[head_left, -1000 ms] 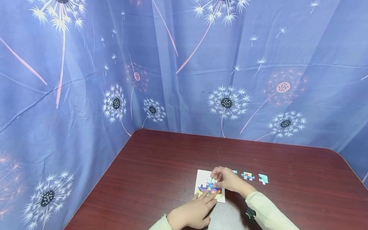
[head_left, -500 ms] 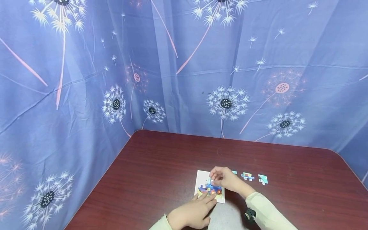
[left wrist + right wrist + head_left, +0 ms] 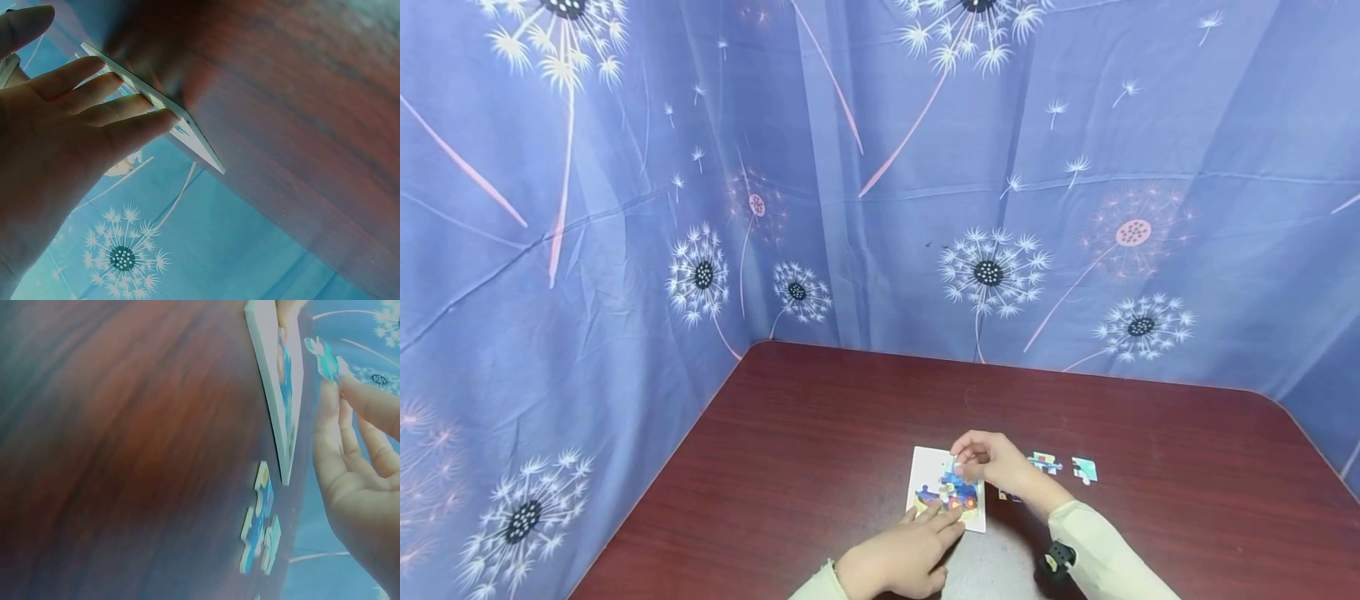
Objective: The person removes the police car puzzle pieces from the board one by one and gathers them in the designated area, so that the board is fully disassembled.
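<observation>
Four straight fingers of the left hand (image 3: 901,553) on the near part of the white puzzle board (image 3: 927,465), flat on the table (image 3: 820,442); seemingly over the board, a green puzzle piece (image 3: 327,364) pinched narrowly at the fingertips of the right hand (image 3: 997,463), raised off its surface. Probably light, stiff and thin, smooth enough to slip, with small knobs liable to bend: best taken by two opposite edges. Farther right, loose pieces (image 3: 1086,467) on the table.
</observation>
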Available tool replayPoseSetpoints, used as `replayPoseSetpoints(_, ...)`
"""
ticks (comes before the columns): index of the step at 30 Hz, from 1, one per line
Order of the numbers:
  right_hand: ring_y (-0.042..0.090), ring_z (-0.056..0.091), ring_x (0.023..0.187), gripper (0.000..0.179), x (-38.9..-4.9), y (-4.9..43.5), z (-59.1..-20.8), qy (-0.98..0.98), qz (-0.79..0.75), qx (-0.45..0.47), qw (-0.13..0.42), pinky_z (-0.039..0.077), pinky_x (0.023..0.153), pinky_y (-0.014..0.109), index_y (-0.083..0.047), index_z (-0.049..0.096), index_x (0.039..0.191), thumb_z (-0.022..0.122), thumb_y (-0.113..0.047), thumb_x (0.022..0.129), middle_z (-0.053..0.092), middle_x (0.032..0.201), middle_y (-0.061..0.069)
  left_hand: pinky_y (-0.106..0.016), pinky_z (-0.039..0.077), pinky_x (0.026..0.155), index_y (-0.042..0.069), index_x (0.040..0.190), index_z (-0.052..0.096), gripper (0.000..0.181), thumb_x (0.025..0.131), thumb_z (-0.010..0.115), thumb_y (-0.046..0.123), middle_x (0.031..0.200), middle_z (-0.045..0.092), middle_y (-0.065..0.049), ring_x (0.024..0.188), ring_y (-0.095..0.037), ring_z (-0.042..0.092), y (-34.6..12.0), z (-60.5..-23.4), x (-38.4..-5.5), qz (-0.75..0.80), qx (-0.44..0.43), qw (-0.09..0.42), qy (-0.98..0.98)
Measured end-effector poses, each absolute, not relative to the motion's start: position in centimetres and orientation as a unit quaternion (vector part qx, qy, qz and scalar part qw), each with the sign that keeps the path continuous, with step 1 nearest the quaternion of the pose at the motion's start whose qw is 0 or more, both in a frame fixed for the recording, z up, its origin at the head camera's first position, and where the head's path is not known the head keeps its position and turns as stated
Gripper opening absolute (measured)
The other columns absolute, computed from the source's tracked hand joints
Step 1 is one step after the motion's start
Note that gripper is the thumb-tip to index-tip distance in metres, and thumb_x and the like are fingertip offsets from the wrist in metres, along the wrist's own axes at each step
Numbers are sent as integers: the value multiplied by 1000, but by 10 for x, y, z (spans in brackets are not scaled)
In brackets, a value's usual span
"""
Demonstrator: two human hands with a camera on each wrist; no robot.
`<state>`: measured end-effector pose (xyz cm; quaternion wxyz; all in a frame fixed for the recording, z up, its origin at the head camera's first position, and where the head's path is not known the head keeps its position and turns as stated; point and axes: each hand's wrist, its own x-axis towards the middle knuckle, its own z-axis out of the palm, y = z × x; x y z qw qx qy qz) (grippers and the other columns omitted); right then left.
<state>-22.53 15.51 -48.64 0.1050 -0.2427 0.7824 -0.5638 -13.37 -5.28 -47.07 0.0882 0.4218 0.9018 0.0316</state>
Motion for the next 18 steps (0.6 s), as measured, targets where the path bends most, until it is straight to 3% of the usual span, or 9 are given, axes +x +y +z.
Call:
replayPoseSetpoints(8, 16, 62, 68, 21, -223, 170, -485, 789, -571, -205, 100, 56, 54, 38, 8, 62, 102, 69, 0, 84, 64, 85, 15, -44, 41, 104, 12, 140, 49, 58, 86, 63, 28, 151, 38, -1, 138, -26, 36, -52, -471, -134, 35, 420, 89, 902)
replayPoseSetpoints(18, 21, 65, 75, 21, -220, 203, -479, 798, -563, -194, 92, 58, 64, 39, 9, 60, 107, 65, 0, 88, 63, 90, 20, -45, 41, 104, 11, 140, 49, 58, 85, 63, 26, 151, 39, 0, 138, -25, 35, -52, -471, -133, 43, 419, 91, 903)
